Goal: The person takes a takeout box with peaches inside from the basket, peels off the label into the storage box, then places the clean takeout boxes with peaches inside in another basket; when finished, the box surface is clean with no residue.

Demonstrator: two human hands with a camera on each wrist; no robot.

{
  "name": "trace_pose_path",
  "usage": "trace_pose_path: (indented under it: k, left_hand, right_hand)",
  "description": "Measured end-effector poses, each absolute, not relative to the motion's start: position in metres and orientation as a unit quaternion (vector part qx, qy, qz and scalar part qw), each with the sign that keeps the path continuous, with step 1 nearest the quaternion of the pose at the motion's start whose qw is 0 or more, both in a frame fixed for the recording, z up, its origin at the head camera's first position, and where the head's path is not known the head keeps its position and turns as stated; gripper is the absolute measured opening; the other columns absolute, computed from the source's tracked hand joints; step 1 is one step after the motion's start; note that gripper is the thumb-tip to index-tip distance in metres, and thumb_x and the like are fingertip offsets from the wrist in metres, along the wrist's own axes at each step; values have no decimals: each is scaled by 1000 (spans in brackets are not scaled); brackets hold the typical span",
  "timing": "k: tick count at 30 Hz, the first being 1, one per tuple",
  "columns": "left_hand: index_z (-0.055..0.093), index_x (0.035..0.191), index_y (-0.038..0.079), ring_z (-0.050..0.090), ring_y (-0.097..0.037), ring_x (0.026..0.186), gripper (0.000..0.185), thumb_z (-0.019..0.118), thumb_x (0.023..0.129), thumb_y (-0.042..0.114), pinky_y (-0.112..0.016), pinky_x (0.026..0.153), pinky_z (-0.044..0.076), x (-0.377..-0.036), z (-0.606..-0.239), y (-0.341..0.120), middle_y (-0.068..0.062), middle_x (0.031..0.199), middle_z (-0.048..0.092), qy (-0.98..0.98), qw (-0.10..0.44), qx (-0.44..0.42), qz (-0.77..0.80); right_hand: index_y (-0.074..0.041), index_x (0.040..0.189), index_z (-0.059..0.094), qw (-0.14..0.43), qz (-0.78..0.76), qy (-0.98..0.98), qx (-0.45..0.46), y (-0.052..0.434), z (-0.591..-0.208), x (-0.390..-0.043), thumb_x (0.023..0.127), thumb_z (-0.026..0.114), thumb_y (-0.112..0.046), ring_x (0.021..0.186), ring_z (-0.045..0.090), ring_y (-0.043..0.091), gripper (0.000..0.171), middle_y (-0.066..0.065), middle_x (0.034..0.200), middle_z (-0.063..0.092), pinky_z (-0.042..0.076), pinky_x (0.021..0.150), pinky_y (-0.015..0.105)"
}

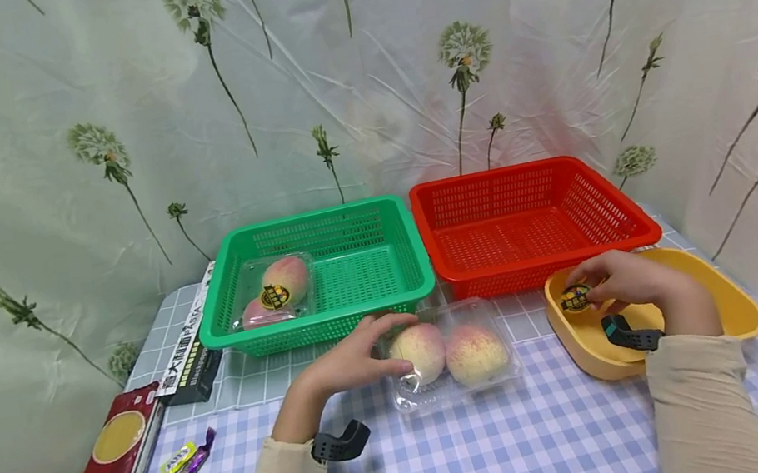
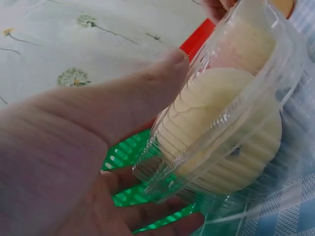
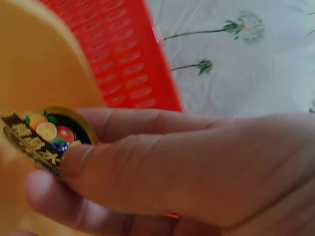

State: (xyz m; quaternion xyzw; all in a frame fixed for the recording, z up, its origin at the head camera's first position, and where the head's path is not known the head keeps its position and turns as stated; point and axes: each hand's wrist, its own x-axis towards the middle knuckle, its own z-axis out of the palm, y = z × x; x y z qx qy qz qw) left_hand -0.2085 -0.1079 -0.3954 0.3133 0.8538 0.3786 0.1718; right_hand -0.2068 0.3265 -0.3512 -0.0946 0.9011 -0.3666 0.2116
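Judging risk first: the clear plastic clamshell tray with two peaches (image 1: 450,355) sits on the blue-checked tablecloth (image 1: 508,450) in front of the green slotted plastic basket (image 1: 355,274) and the red slotted plastic basket (image 1: 529,223); it looks thin and slick, so a one-sided hold could let it flex, tip or slide and roll the fruit. Left hand (image 1: 358,358) is cupped round the tray's left end, thumb over the top and fingers (image 2: 162,216) under the edge in the wrist view, a moderate curl, not a tight squeeze. Second identical clamshell (image 1: 274,290) lies in the green basket, left part. Right hand (image 1: 623,282) hangs over the yellow oval plastic tub (image 1: 730,306), pinching the round black-and-gold fruit sticker (image 3: 47,140) between thumb and fingers, narrow grip. Adhesive could cling to skin or fold on itself, and it may stick to the tub wall if it brushes it
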Motion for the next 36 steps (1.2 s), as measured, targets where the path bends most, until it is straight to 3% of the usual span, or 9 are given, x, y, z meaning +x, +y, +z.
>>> trace_pose_path:
  k: [4,8,13,20,29,36]
  left_hand:
    - [48,148,22,45,-21,123,65,76,89,28,-37,94,48,-209,-396,-108,-6,149,44,838,182,322,401]
    - [45,150,20,50,-20,128,65,73,92,26,-38,99,49,-212,-398,-110,-1,154,45,817,202,332,425]
    - [47,150,23,43,-19,141,58,67,96,26,-43,113,39,-218,-409,-116,4,155,47,796,211,335,457]
    - [46,150,24,34,-20,148,53,62,99,25,-47,119,30,-224,-421,-122,3,157,44,772,225,339,488]
    - [41,154,20,27,-22,152,56,59,101,21,-44,119,27,-227,-427,-121,1,161,37,739,253,342,522]
    - [45,151,14,35,-23,147,50,55,103,20,-27,112,38,-225,-425,-119,-5,158,42,724,251,340,545]
  right_hand:
    - [9,130,56,229,-357,902,-80,331,-359,-210,94,58,-4,86,66,20,38,23,113,65,59,74,37]
    - [9,132,53,234,-353,904,-64,335,-363,-211,96,57,-6,86,68,20,40,25,116,64,57,71,37]
    - [8,133,53,227,-343,910,-56,338,-365,-211,98,57,-10,90,67,22,40,29,125,58,57,71,39]
    - [11,131,52,216,-332,915,-71,337,-365,-212,96,58,-8,100,65,27,41,32,129,58,58,80,44]
    - [13,129,55,219,-303,925,-73,343,-363,-209,96,57,-7,93,60,24,39,23,112,65,57,77,42]
    - [13,122,60,191,-267,942,-70,341,-354,-207,100,56,-14,86,59,23,36,17,97,67,56,73,40]
